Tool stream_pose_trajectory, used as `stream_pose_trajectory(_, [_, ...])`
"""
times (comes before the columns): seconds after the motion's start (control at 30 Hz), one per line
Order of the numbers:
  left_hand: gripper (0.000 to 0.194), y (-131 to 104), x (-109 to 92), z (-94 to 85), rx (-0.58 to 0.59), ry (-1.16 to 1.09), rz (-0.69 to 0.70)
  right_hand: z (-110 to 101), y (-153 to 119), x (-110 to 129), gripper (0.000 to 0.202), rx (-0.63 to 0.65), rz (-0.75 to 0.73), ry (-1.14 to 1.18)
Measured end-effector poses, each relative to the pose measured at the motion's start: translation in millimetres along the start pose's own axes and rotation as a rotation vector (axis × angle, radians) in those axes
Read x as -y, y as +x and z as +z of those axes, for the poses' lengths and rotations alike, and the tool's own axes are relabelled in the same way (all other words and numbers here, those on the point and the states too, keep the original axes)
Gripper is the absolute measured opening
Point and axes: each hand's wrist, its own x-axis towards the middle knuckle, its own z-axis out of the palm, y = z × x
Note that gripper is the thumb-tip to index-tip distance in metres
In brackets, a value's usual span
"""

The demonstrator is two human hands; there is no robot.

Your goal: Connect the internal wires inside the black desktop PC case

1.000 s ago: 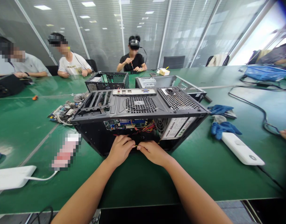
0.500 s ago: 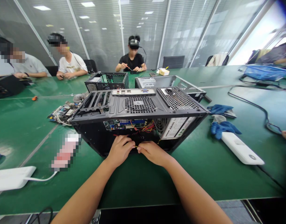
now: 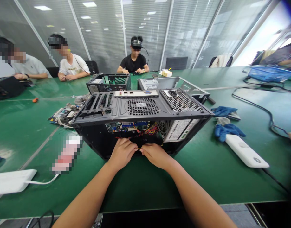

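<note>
On the green worktop (image 3: 143, 190), an open computer case (image 3: 119, 114) is standing with its rear panel (image 3: 121, 106) uppermost, its power supply (image 3: 180, 131) showing on the near side. There, the left hand (image 3: 123, 153) and right hand (image 3: 157, 155) are pinching a thin yellow wire (image 3: 139, 148), each grip being clamped on it.

The computer case (image 3: 142, 109) stands on the desk (image 3: 140, 193); through my feed I see a circuit board (image 3: 67, 114) to its left, gloves (image 3: 227, 130) right, two more cases (image 3: 119, 86) behind it.
</note>
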Motion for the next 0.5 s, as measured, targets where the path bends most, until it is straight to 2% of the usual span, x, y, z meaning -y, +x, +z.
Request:
stream_pose_trajectory(0.3, [0.019,0.2,-2.8,-2.5,0.03,0.006,-0.006,0.3,-0.8,-0.3,0.028,0.017,0.002,0.003])
stream_pose_trajectory(0.5, [0.017,1.8,-5.2,-0.7,0.101,-0.009,-0.084,1.7,0.6,-1.1,0.026,-0.008,0.007,-0.056])
